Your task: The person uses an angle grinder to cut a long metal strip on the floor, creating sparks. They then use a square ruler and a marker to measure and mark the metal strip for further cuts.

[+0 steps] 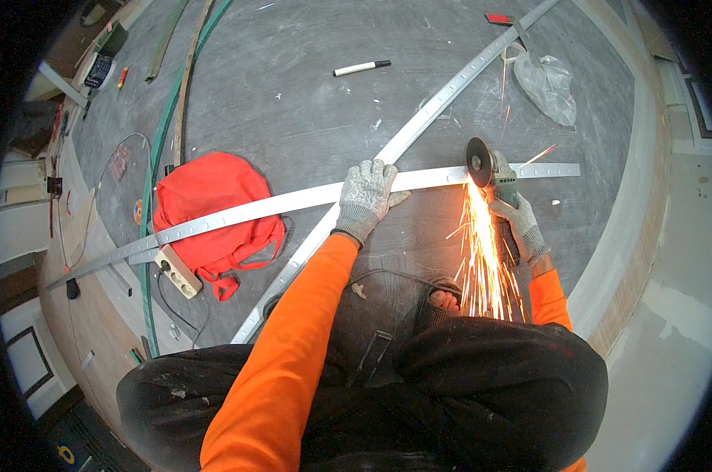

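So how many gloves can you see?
2. One grey glove is on the left hand, over the crossed metal strips; the other glove is on the right hand, holding the grinder. Any others would be hidden.

Strips (448, 90): crossed beneath left hand (364, 198)
Grinder (504, 177): three o'clock from crossing, at one strip
Bag (210, 185): nine o'clock, under that strip
Sockets (178, 272): eight o'clock
Marker (361, 68): twelve o'clock
Plastic bag (546, 88): two o'clock

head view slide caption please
Gloved right hand holds a green angle grinder throwing orange sparks off a silvery metal strip under the gloved left hand.
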A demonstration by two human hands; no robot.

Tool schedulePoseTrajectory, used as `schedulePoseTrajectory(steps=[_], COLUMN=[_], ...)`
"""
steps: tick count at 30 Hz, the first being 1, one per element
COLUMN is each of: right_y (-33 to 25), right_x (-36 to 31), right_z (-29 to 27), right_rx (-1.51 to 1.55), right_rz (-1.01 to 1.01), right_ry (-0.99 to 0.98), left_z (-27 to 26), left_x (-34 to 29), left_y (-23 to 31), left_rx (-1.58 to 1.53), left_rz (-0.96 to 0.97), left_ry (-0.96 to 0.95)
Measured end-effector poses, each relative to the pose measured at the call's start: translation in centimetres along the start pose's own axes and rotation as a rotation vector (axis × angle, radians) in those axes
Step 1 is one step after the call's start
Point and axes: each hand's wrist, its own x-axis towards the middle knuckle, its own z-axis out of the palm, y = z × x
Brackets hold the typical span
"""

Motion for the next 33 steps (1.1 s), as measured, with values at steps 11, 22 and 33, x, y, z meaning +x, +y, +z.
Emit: schedulePoseTrajectory(steps=[11, 22, 33], right_y=[-0.1, -0.1, -0.2], right_x=[0.1, -0.1, -0.2], right_z=[0.3, 0.2, 0.1], right_rx=[0.000, -0.008, 0.015], right_rz=[-0.021, 0.028, 0.026], right_ry=[-0.001, 0.011, 0.008], left_z=[0.0, -0.1, -0.5], left_x=[-0.2, 0.2, 0.3], left_y=[-0.1, 0.1, 0.2], left_rx=[-0.023, 0.021, -0.023], left_rz=[0.003, -0.026, -0.022], left_ry=[0.031, -0.088, -0.084])
